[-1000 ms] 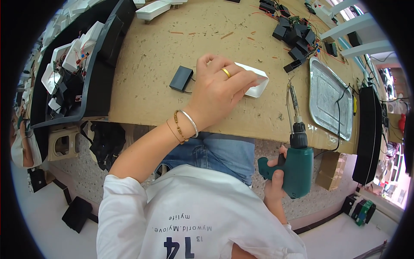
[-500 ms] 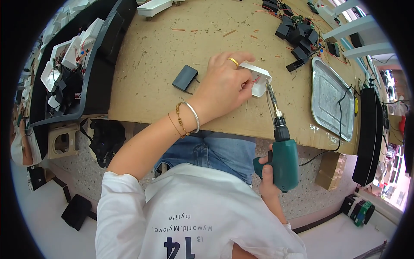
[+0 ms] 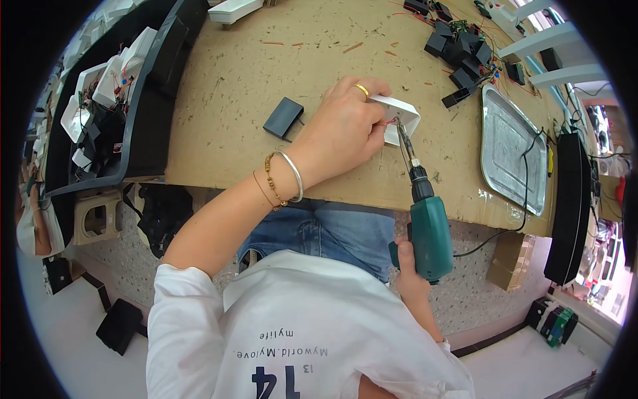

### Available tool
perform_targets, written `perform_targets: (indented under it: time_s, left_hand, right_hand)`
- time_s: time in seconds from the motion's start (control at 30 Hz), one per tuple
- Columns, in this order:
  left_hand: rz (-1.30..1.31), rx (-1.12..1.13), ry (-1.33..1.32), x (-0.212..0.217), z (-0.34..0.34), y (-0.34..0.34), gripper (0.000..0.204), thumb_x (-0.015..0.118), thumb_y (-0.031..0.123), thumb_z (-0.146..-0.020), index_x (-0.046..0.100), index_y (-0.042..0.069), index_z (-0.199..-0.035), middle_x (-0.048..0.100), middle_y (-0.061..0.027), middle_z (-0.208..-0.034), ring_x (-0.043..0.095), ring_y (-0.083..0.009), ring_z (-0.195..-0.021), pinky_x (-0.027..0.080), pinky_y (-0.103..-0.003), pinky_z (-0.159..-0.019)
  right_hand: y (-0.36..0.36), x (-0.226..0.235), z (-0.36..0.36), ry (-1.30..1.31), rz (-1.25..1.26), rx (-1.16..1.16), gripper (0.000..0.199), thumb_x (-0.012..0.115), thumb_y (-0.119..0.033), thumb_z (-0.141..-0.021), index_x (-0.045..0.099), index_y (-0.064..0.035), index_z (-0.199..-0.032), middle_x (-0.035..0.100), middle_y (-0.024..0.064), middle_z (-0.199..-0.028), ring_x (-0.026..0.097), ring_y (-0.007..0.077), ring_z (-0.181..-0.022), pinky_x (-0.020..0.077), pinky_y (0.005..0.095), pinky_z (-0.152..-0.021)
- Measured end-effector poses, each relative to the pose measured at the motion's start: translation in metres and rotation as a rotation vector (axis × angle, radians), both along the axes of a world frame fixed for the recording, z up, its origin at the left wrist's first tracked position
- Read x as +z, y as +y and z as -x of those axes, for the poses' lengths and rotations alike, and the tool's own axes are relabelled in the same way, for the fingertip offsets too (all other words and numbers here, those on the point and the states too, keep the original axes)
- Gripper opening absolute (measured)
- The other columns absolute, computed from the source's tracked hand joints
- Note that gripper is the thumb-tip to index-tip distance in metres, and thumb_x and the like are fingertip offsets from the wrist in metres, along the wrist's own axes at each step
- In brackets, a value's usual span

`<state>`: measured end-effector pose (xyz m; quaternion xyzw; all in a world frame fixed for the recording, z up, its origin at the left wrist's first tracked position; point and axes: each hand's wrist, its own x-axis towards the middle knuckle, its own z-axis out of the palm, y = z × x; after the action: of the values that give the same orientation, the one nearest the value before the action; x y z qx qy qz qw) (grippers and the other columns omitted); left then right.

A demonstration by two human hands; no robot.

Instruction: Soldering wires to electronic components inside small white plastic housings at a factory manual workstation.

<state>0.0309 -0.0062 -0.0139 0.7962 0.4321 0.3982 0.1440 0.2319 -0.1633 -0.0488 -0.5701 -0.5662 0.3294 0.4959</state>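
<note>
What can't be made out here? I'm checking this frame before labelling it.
Head view only:
- White housing: mostly covered by the left hand, so its shape stays unclear.
- Driver bit tip: too small to see what it meets.
- Right hand: largely behind the green electric screwdriver.
- Black parts pile: too small to identify.

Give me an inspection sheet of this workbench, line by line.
Surface: brown board tabletop, scattered wire offcuts.
Job's things: white plastic housing under the green electric screwdriver, bit tip inside it.
Clutter: flat black box; pile of small black modules; metal tray; black bin of white parts.
Hands: left hand presses the housing; right hand grips the screwdriver.
Cables: black cord from the screwdriver.
Surroundings: speckled floor.
</note>
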Motion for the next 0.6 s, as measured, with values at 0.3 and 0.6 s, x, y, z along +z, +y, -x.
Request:
perform_targets:
  time_s: [0.3,0.6]
  left_hand:
    - [0.008,0.024,0.037,0.001,-0.002,0.002,0.012,0.06,0.01,-0.077,0.066,0.0,-0.074,0.057,-0.0085,-0.108,0.05,-0.0292,-0.1,0.043,-0.04,-0.085]
    - [0.025,0.026,0.076,0.001,-0.002,0.002,0.013,0.059,0.011,-0.077,0.067,0.0,-0.074,0.055,-0.0087,-0.109,0.049,-0.0279,-0.1,0.042,-0.04,-0.086]
  right_hand:
    - [0.004,0.006,0.005,-0.027,0.05,-0.036,0.045,0.07,-0.012,-0.079,0.052,0.0053,-0.117,0.06,0.0047,-0.078,0.057,0.0102,-0.064,0.0462,0.0238,-0.065]
    - [0.006,0.01,0.006,-0.034,0.047,-0.035,0.046,0.071,-0.013,-0.08,0.052,0.0062,-0.116,0.06,0.0048,-0.076,0.057,0.0099,-0.064,0.0458,0.023,-0.063]
